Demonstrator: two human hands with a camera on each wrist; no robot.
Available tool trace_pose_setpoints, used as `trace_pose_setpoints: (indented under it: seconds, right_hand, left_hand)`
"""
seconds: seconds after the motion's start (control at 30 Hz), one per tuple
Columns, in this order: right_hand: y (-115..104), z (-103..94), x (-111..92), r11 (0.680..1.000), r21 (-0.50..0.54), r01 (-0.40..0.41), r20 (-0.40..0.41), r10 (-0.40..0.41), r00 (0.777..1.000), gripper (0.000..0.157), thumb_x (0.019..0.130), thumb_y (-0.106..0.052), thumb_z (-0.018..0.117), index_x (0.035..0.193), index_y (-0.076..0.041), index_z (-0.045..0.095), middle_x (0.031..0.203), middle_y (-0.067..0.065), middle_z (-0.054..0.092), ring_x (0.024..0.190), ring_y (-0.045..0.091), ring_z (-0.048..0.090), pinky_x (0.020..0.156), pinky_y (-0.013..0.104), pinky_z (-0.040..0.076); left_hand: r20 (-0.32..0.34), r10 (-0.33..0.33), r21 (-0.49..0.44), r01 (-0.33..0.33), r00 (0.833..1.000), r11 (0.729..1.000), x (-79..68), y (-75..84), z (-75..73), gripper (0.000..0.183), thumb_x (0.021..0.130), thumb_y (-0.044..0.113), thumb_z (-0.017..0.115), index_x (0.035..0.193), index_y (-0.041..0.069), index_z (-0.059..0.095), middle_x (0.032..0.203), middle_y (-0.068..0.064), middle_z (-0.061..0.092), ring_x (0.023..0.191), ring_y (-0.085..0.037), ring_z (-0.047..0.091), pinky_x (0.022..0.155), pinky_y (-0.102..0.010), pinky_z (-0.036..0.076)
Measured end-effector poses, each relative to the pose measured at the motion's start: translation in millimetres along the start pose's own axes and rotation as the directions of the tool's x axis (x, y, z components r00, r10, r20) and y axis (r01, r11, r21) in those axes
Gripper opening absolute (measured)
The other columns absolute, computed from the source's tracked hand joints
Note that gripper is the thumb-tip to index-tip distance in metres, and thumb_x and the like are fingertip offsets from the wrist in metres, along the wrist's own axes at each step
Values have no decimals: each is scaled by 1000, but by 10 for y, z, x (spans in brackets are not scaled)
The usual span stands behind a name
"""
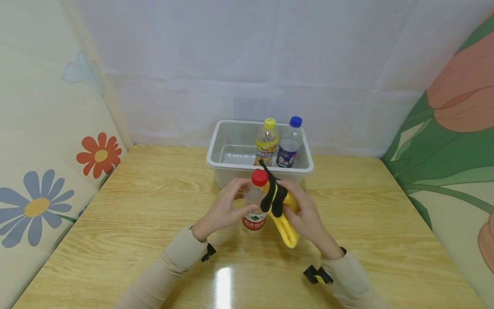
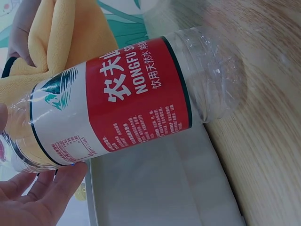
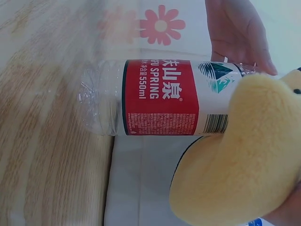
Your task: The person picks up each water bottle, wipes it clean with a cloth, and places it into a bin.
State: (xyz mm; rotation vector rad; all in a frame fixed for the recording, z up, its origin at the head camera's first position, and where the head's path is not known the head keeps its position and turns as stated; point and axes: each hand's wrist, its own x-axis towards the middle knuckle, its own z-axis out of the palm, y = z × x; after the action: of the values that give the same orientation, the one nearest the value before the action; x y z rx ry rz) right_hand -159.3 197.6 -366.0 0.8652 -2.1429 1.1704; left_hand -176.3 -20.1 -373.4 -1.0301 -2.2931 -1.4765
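A clear plastic water bottle (image 1: pixel 254 221) with a red cap and a red-and-white label stands upright in front of the grey bin. My left hand (image 1: pixel 229 206) grips its upper part, thumb on the near side and fingers round the far side. In the left wrist view, the fingertips lie against the bottle (image 2: pixel 136 94) just above the label. My right hand (image 1: pixel 302 210) holds a yellow plush piece (image 1: pixel 287 229) with black parts and a thin black strand, close against the bottle's right side. In the right wrist view, this soft plush (image 3: pixel 235 165) overlaps the bottle's upper part.
Behind the hands, a grey plastic bin (image 1: pixel 224 171) sits on the wooden table (image 1: pixel 127 240). Inside stand a yellow-capped bottle (image 1: pixel 266 143) and a blue-capped bottle (image 1: pixel 289 148), both towards the right. A white cloth backdrop (image 1: pixel 185 64) hangs behind; flowered panels flank the table.
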Motion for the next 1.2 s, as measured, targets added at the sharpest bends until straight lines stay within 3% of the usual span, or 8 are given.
trace_pose_setpoints:
  seconds: [0.33, 0.43, 0.63, 0.87, 0.97, 1.13, 1.2]
  right_hand:
    - [0, 14, -4, 999, -24, -34, 57, 35, 998, 69, 59, 27, 58, 121, -3, 54, 121, 14, 56, 113, 31, 50, 98, 47, 39]
    - [5, 25, -11, 999, -22, -33, 54, 34, 998, 69, 59, 27, 59, 121, -2, 55, 121, 16, 56, 112, 31, 51, 99, 43, 39]
    - [26, 58, -43, 999, -26, -32, 36, 33, 999, 69, 56, 28, 60, 119, 0, 55, 119, 19, 57, 109, 33, 53, 101, 20, 33]
    - [50, 114, -79, 999, -23, -29, 20, 30, 999, 67, 54, 30, 61, 116, 7, 53, 111, 27, 58, 100, 39, 56, 87, 51, 46]
    - [69, 121, -98, 999, -22, -38, 20, 39, 999, 67, 54, 29, 61, 117, 5, 54, 111, 25, 59, 100, 36, 57, 87, 48, 47]
    - [105, 147, -160, 996, 10, -87, 19, 87, 996, 68, 56, 27, 58, 119, 2, 53, 113, 22, 59, 102, 33, 56, 96, 30, 42]
    - [110, 162, -192, 993, 25, -119, 22, 118, 993, 68, 57, 26, 58, 121, 1, 53, 115, 22, 58, 105, 34, 54, 97, 32, 41]
  left_hand:
    - [-14, 8, -16, -8, 1000, 1000, 0, -5, -1, 59, 73, 10, 75, 122, -6, 47, 111, -15, 52, 100, -25, 52, 80, -26, 52]
    - [-15, 7, -24, -8, 1000, 1000, 2, -6, 2, 59, 73, 10, 75, 122, -6, 47, 110, -15, 52, 100, -26, 52, 80, -27, 53]
    - [-10, -2, -27, 1, 1000, 1000, 3, -5, 1, 59, 74, 10, 75, 123, -5, 46, 110, -15, 52, 100, -26, 52, 81, -29, 53]
    - [-5, -11, -27, 11, 1000, 1000, 4, 5, -4, 59, 74, 11, 75, 124, -6, 46, 110, -16, 52, 101, -27, 52, 81, -30, 53]
    - [-4, -14, -33, 14, 1000, 999, 2, 5, -3, 59, 75, 11, 74, 124, -5, 46, 110, -16, 52, 101, -28, 52, 81, -30, 53]
    - [-2, -16, -37, 16, 1000, 999, -5, 2, 0, 57, 76, 10, 73, 124, -4, 46, 109, -15, 52, 100, -27, 52, 82, -31, 52]
    - [-4, -18, -35, 18, 1000, 999, -7, 6, -1, 57, 76, 11, 73, 124, -4, 46, 108, -15, 52, 99, -26, 52, 82, -30, 52]
